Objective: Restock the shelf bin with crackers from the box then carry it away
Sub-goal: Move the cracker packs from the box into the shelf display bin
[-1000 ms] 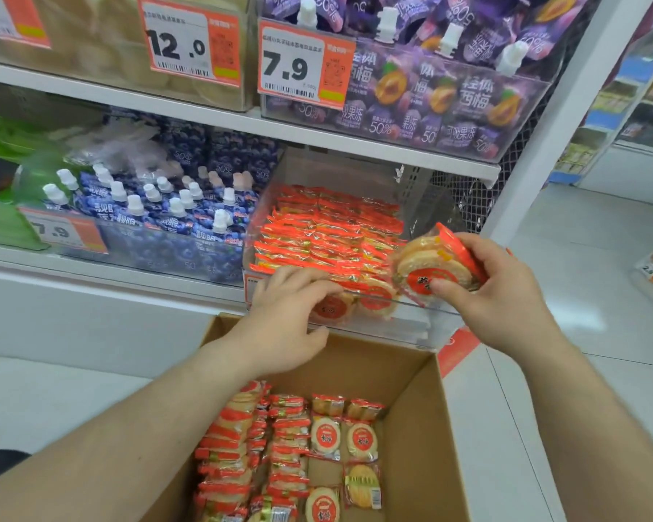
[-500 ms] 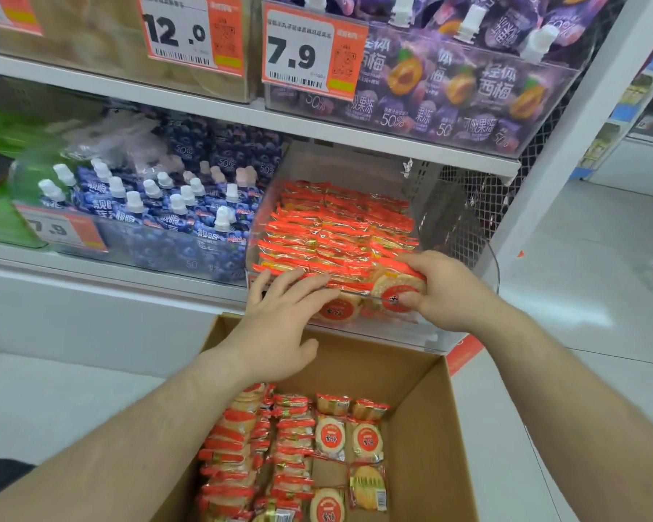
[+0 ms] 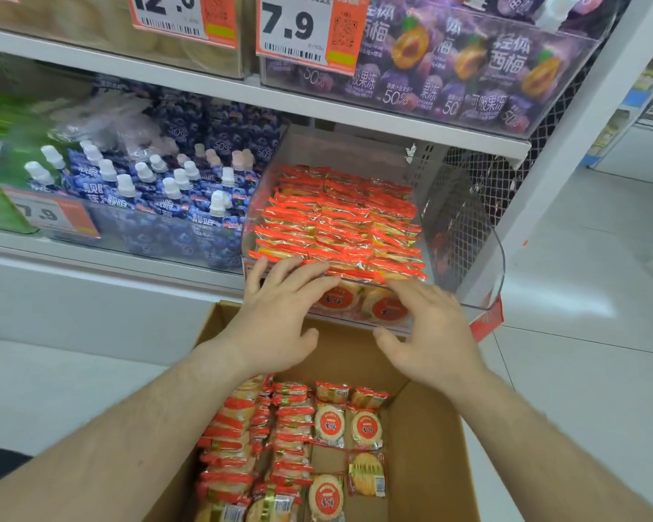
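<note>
Head view: half a second ago the right hand [image 3: 428, 329] pressed a cracker packet against the front row of the shelf bin [image 3: 483, 235]; one second ago it carried that packet in the air. Now the packet sits in the bin among the other crackers [image 3: 340, 224], and the right hand is free, its fingers spread wide and only lightly bent, holding nothing. The fingertips lie at the front edge of the bin, and I cannot tell if they touch it. The left hand [image 3: 279, 314] has stayed at the front left of the bin, fingers straight and spread, resting on the front packets as if it steadies them.

I judge that one more packet is placed, and the bin looks almost full, with rows from front to back. The restock seems near its end, but the box [image 3: 426, 446] still holds many packets.

From the hands, the bin is at twelve o'clock, just beyond the fingertips. The box is at six o'clock, under the wrists and forearms, with its packets [image 3: 291, 446] standing in rows on the left side and some lying flat in the middle.
</note>
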`<action>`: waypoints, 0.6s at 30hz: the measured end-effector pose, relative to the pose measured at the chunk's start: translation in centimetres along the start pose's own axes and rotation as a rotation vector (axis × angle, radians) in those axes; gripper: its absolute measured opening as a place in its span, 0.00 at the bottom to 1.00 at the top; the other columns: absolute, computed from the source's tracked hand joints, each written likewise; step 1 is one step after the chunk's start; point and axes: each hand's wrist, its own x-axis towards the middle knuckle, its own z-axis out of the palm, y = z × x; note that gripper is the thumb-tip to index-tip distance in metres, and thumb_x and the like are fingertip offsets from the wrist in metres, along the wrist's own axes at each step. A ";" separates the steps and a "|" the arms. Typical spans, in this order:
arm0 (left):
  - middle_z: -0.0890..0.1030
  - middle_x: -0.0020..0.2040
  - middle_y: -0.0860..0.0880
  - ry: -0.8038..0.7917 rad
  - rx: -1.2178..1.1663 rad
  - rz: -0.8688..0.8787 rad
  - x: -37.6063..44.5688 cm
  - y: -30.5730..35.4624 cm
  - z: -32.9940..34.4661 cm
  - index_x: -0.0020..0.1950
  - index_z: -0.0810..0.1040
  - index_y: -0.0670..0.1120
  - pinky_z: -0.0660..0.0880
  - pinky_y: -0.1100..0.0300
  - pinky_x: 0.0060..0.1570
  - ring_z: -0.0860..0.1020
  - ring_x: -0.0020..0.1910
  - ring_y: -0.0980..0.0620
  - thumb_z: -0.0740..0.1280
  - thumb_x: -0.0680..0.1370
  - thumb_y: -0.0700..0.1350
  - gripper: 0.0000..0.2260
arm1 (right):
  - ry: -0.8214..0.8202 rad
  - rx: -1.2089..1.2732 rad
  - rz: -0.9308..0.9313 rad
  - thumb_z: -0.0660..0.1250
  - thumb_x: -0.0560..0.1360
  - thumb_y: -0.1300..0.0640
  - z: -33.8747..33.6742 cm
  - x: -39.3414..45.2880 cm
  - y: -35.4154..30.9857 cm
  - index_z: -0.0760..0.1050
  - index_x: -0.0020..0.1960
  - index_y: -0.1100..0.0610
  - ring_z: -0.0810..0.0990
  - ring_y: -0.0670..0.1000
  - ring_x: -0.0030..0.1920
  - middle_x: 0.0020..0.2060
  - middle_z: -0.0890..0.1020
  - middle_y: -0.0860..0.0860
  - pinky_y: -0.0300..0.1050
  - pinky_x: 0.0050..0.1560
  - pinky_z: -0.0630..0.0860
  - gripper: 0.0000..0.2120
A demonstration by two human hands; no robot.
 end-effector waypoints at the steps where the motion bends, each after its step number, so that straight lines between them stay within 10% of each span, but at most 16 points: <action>1: 0.54 0.77 0.61 0.005 -0.003 -0.002 0.0 0.1 0.0 0.76 0.59 0.60 0.32 0.47 0.72 0.47 0.76 0.53 0.66 0.75 0.49 0.31 | -0.020 0.042 -0.009 0.67 0.65 0.45 -0.2 0.3 0.0 0.75 0.67 0.55 0.76 0.54 0.62 0.62 0.79 0.51 0.47 0.63 0.67 0.32; 8: 0.55 0.77 0.60 0.007 -0.007 0.010 0.0 0.0 0.0 0.75 0.60 0.59 0.32 0.47 0.72 0.47 0.77 0.53 0.67 0.75 0.48 0.31 | 0.181 0.409 0.307 0.72 0.71 0.50 -2.8 2.1 1.2 0.78 0.60 0.53 0.79 0.48 0.55 0.52 0.81 0.46 0.45 0.60 0.74 0.18; 13: 0.54 0.78 0.60 0.011 -0.013 0.001 0.0 0.1 0.1 0.75 0.59 0.60 0.30 0.48 0.71 0.45 0.77 0.53 0.66 0.75 0.49 0.30 | -0.244 0.346 0.580 0.64 0.70 0.31 -3.7 5.0 1.7 0.58 0.75 0.49 0.76 0.56 0.64 0.69 0.72 0.53 0.53 0.64 0.72 0.40; 18: 0.53 0.78 0.59 0.009 -0.033 0.016 0.1 -0.2 0.2 0.75 0.59 0.59 0.29 0.50 0.71 0.44 0.77 0.53 0.66 0.75 0.48 0.30 | -0.290 0.306 0.476 0.71 0.70 0.39 -2.9 5.4 0.5 0.58 0.74 0.49 0.75 0.55 0.63 0.66 0.74 0.51 0.48 0.56 0.72 0.39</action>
